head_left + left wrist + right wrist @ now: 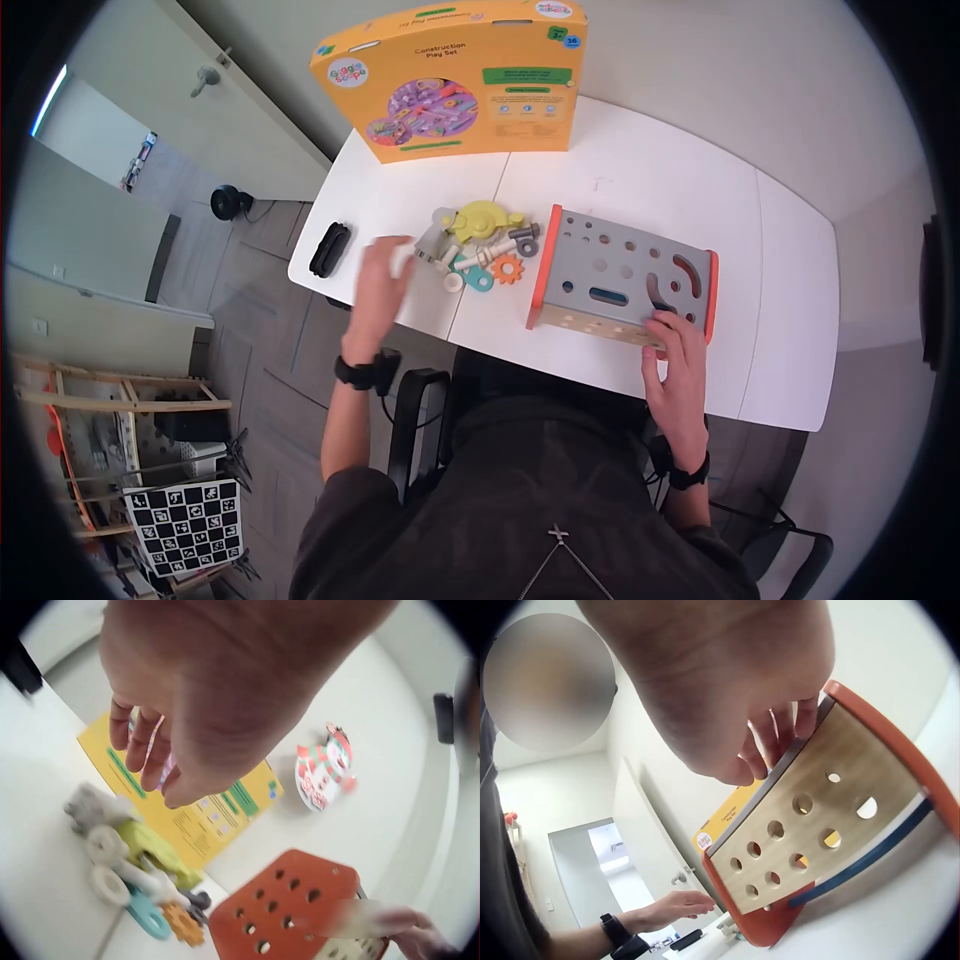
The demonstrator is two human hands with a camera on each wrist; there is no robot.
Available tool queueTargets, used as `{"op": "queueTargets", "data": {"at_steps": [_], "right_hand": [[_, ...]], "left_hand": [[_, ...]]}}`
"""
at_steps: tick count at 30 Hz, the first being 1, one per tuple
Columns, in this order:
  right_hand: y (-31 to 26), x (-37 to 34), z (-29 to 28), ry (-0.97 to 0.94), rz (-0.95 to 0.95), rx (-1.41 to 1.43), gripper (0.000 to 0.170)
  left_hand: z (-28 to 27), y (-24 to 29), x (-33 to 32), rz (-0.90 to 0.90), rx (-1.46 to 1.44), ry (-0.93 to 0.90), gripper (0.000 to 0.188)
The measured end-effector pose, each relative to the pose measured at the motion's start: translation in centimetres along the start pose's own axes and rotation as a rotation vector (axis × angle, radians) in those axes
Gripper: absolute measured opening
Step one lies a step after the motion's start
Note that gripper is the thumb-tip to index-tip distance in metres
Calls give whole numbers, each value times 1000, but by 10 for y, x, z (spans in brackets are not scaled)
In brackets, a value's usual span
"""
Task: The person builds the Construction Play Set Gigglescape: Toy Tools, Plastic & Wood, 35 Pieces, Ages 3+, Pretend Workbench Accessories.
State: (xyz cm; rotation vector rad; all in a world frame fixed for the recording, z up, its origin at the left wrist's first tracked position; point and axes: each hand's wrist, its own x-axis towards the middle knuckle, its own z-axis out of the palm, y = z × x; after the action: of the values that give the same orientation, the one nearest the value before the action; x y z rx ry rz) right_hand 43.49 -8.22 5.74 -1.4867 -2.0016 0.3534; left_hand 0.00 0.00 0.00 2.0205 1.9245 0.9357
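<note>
A toy workbench (625, 262) with a grey perforated top, orange end panels and a wooden front side (802, 814) stands on the white table. My right hand (680, 375) rests on the top's near edge, fingertips (784, 731) over the grey surface beside a curved slot. My left hand (382, 290) hovers at the left of a pile of toy parts, fingers extended and holding nothing. In that pile are a yellow-green piece (482, 220), an orange gear (508, 268), a teal link (478, 278), a grey piece (432, 240), and several cream bolts and rings (109, 883).
A yellow construction play set box (450, 90) stands upright at the table's back. A black case (330, 250) lies at the left edge. A snowman decoration (326, 769) shows in the left wrist view. Chairs (420, 420) stand below the near edge.
</note>
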Motion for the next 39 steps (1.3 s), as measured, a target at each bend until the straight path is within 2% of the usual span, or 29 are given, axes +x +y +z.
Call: {"op": "queueTargets", "data": {"at_steps": [2, 5, 11, 17, 26, 32, 39], "right_hand": [[3, 0, 1, 4, -9, 0, 33], [8, -2, -1, 9, -3, 28, 31], [13, -4, -2, 26, 9, 82, 29], [18, -1, -1, 17, 2, 96, 28], [17, 0, -6, -2, 14, 115, 25], [18, -2, -8, -4, 16, 134, 23], [20, 0, -6, -1, 18, 125, 23]], "left_hand": [[26, 25, 3, 101, 40, -140, 31], [56, 55, 4, 141, 150, -172, 35], [84, 61, 5, 125, 265, -102, 38], [94, 69, 13, 145, 205, -78, 34], [135, 95, 31, 276, 251, -69, 25], [113, 84, 19, 120, 242, -66, 23], [115, 64, 16, 132, 246, -78, 23]]}}
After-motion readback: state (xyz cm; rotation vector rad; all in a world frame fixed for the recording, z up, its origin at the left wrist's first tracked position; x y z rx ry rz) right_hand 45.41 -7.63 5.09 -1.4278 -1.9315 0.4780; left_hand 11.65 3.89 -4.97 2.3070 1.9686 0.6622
